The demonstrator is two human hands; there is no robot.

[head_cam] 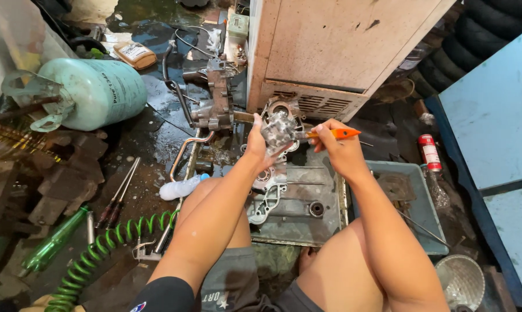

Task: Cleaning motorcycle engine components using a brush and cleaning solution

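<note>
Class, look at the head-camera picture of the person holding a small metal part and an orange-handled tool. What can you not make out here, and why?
- Tool tip: hidden behind the metal part held by the left hand; only the orange-handled tool handle shows in the right hand.
- Engine cover in the tray: partly covered by both forearms.
- Coiled green hose: cut off by the bottom edge.
- Metal funnel: cut off bottom right.

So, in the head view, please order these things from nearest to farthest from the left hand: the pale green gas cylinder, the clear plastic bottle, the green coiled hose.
From the left hand, which holds a small metal part:
1. Clear plastic bottle, lying on the floor just below and left of the hand.
2. Green coiled hose, lower left, by the knee.
3. Pale green gas cylinder, far upper left, lying on its side.
</note>
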